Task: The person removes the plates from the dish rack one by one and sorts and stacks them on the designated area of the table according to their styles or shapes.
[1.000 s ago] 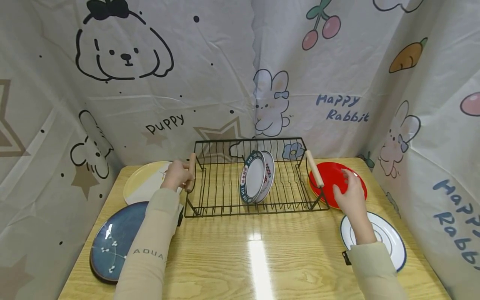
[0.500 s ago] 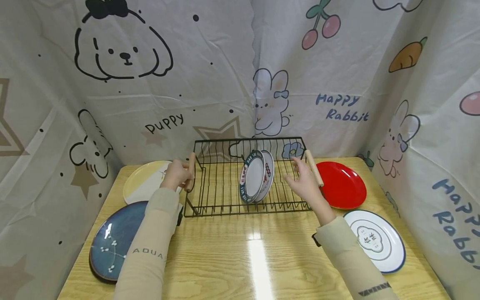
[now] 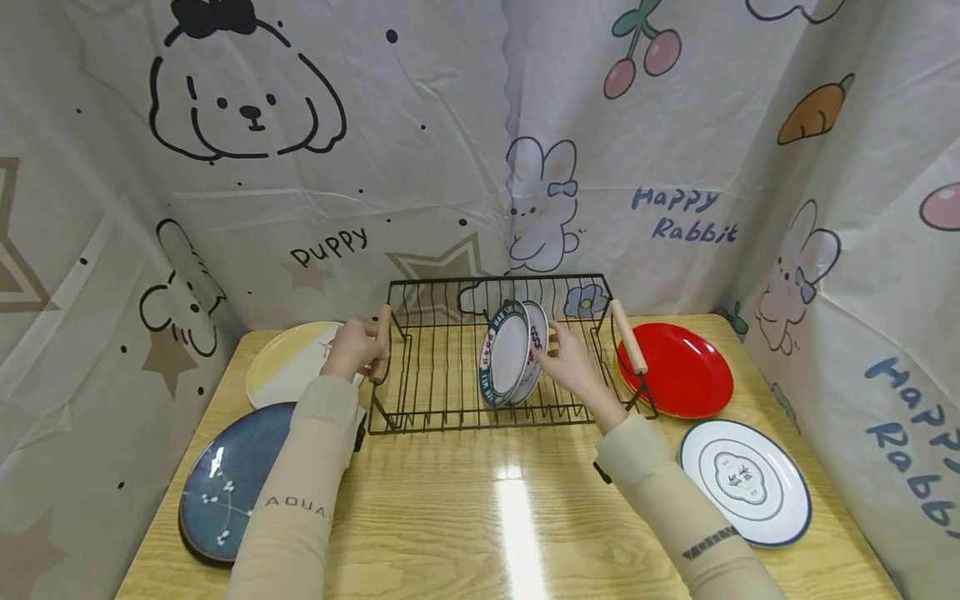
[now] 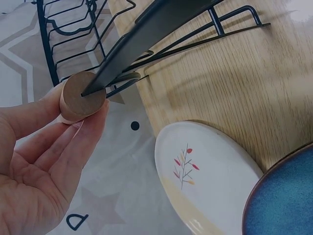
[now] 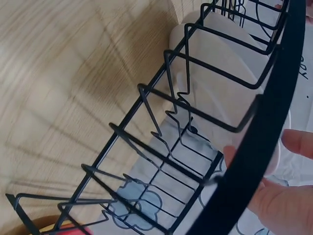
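My left hand (image 3: pixel 352 348) grips the left wooden handle (image 4: pixel 84 100) of a black wire dish rack (image 3: pixel 442 421). Two plates stand on edge in the rack's middle: a front one with a dark green and white patterned rim (image 3: pixel 508 354), and a rear white plate with red marks (image 3: pixel 534 379). My right hand (image 3: pixel 573 367) reaches over the rack's right half to the rear plate's right edge. Its thumb and fingers lie spread around that rim in the right wrist view; whether they press on it is unclear. The rack's black bar covers part of the right fingers there.
A yellow and white plate (image 3: pixel 281 362) and a dark blue plate (image 3: pixel 232 475) lie left of the rack. On the right lie a red plate (image 3: pixel 682 371) and a white blue-rimmed plate (image 3: pixel 750 483). Printed curtains (image 3: pixel 420 192) enclose the wooden table (image 3: pixel 435 517).
My right hand has moved left from above the red plate, past the right handle, to the rear plate's edge. The left hand keeps its grip; the plates have not visibly moved.
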`<state>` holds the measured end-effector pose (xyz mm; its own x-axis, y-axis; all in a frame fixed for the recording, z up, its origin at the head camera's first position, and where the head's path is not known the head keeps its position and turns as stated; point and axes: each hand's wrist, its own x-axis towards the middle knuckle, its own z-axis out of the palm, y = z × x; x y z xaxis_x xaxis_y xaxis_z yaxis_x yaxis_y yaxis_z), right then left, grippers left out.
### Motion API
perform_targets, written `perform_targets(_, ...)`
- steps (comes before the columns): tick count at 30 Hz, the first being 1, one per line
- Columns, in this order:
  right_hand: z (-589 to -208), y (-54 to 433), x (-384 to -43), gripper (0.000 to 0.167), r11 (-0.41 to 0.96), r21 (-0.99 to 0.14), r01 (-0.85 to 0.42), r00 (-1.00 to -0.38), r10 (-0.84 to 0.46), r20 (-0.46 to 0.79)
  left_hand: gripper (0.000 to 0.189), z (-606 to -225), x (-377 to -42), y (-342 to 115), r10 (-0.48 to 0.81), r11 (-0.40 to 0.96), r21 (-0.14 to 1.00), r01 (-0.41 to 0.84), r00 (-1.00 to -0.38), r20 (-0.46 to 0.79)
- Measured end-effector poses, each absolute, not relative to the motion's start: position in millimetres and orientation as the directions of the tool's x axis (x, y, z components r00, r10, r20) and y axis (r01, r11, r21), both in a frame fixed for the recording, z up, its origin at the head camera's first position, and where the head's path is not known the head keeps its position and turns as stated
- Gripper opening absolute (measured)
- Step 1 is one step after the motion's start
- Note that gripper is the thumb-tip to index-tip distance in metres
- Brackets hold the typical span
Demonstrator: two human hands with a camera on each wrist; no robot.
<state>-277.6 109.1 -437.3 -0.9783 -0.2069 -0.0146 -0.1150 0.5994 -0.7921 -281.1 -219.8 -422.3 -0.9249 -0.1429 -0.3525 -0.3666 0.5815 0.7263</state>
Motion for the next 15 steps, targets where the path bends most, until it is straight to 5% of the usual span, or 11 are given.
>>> perform_targets(15,-448,93,-285,0.050,0.625,-0.780,-0.043,-0.987,-0.145,-0.062,0.052,-421,-279,-219,-0.143,0.586,0.727,-0.357,-0.929,-0.342)
